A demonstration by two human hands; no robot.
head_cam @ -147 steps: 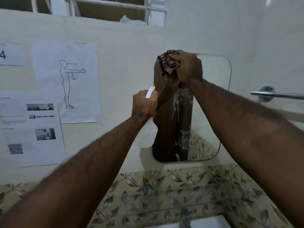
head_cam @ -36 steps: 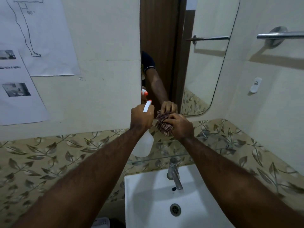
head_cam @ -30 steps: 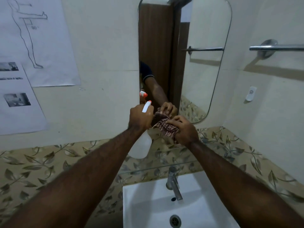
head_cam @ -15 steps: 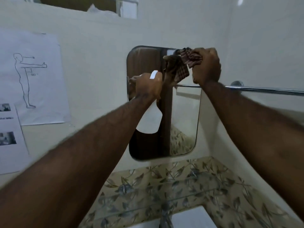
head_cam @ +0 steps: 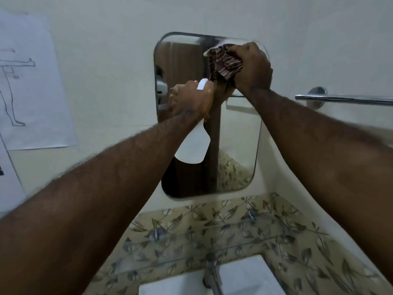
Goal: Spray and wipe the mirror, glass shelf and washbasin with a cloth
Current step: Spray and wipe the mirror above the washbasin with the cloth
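A rounded rectangular mirror (head_cam: 238, 145) hangs on the pale wall. My right hand (head_cam: 253, 69) presses a bunched brown striped cloth (head_cam: 224, 62) against the mirror's upper right part. My left hand (head_cam: 191, 99) grips the neck of a white spray bottle (head_cam: 193, 145), held in front of the mirror's middle, its white trigger sticking up above my fingers. Below the mirror runs a clear glass shelf (head_cam: 212, 250) on metal pegs. The white washbasin (head_cam: 244, 277) and its tap (head_cam: 210, 271) show at the bottom edge.
A chrome towel rail (head_cam: 344, 100) juts from the right wall at hand height. Paper sheets with a figure drawing (head_cam: 27, 81) are taped to the wall on the left. Leaf-patterned tiles (head_cam: 191, 226) run behind the shelf.
My right hand rose with the cloth from the mirror's bottom edge to its top, and over the last half second slid slightly down its upper right part. My left hand lifted with the bottle.
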